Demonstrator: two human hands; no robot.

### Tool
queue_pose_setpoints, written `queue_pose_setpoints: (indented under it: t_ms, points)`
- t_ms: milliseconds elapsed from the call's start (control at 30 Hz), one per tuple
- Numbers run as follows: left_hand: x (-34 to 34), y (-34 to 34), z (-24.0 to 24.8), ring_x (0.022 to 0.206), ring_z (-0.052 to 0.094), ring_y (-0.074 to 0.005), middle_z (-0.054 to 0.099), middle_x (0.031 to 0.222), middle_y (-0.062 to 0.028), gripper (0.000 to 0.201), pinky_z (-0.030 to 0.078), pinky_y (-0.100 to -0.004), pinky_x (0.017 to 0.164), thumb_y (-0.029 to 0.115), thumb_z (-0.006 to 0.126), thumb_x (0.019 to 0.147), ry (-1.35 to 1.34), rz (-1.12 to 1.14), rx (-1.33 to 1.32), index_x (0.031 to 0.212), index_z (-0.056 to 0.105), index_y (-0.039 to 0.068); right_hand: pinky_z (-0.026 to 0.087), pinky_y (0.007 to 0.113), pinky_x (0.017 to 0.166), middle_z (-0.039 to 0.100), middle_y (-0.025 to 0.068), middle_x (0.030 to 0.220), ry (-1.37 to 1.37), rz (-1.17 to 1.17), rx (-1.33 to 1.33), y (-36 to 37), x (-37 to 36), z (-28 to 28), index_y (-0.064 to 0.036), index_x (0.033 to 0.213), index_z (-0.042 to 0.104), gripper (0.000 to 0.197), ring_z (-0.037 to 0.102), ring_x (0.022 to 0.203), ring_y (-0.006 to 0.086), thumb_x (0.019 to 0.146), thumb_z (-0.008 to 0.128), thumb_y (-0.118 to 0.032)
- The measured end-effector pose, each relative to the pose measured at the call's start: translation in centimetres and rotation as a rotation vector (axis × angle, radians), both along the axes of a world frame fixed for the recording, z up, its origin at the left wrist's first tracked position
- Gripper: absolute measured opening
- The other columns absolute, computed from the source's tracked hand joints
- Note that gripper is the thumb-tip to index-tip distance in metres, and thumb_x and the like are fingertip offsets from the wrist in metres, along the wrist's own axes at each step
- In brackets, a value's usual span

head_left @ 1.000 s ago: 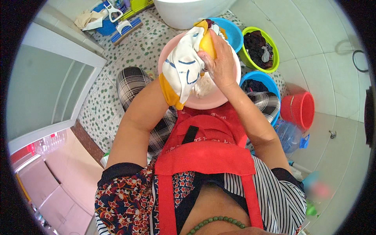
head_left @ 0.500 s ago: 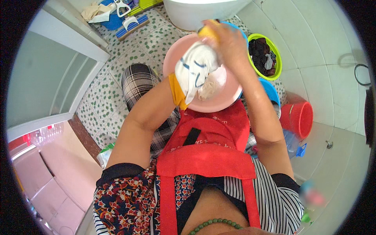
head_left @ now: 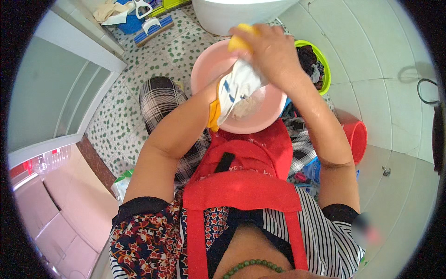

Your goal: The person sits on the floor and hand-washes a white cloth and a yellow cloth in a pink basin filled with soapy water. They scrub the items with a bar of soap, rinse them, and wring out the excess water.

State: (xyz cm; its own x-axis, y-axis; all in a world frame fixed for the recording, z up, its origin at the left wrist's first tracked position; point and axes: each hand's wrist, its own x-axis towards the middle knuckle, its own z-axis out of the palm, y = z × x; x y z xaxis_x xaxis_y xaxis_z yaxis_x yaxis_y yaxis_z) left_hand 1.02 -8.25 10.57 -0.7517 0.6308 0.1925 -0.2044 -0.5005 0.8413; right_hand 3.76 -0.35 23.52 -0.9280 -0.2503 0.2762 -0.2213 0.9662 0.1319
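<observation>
Above a pale pink basin (head_left: pixel 202 65), a white cloth (head_left: pixel 241 79) with dark blue marks and an orange-yellow edge is drawn over my left hand. That hand's fingers are hidden; only my left forearm (head_left: pixel 179 118) shows. Over the basin's far right side, my right hand (head_left: pixel 278 56) is closed round a smooth yellow object (head_left: pixel 241 38), whose kind I cannot make out. It is just beyond the far end of the white cloth. Lower in the basin lies a crumpled off-white piece of cloth (head_left: pixel 246 108).
To the right stand a lime-green tub (head_left: pixel 328 76) of dark clothes and a red bucket (head_left: pixel 357 142). A white tub-like fixture (head_left: pixel 241 14) is beyond the basin. A blue mop head (head_left: pixel 154 31) lies far left, past a framed glass door (head_left: pixel 51 93). A red apron (head_left: pixel 241 190) covers my lap.
My right hand has shifted slightly to the right, and the yellow object slightly left and nearer. The white cloth has bunched and turned, its yellow edge showing less. My view has tilted slightly.
</observation>
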Motion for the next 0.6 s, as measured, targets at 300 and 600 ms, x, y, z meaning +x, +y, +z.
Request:
queue_pose_setpoints:
  t_ms: [300,600]
  points:
    - [-0.3,-2.6,-1.1,0.102,0.057,-0.022,0.056,0.11,-0.011,0.035,0.049,-0.034,0.088,0.027,0.046,0.093,-0.136,0.035,0.03,0.119,0.047,0.005,0.042,0.043,0.077,0.055,0.0105,0.107,0.268,0.158,-0.358,-6.2,5.5,-6.1,-0.0323,0.114,0.062,0.052,0.055,0.097,0.0302,0.064,0.072,-0.039]
    - [-2.1,-2.0,0.2,0.103,0.057,-0.0218,0.056,0.11,-0.0107,0.035,0.049,-0.0339,0.088,0.028,0.045,0.094,-0.113,0.032,0.053,0.12,0.047,0.005,0.042,0.048,0.078,0.055,0.0152,0.11,0.336,-0.34,-0.59,2.3,0.0,-5.9,-0.0271,0.118,0.06,0.046,0.054,0.098,0.0349,0.075,0.068,-0.042]
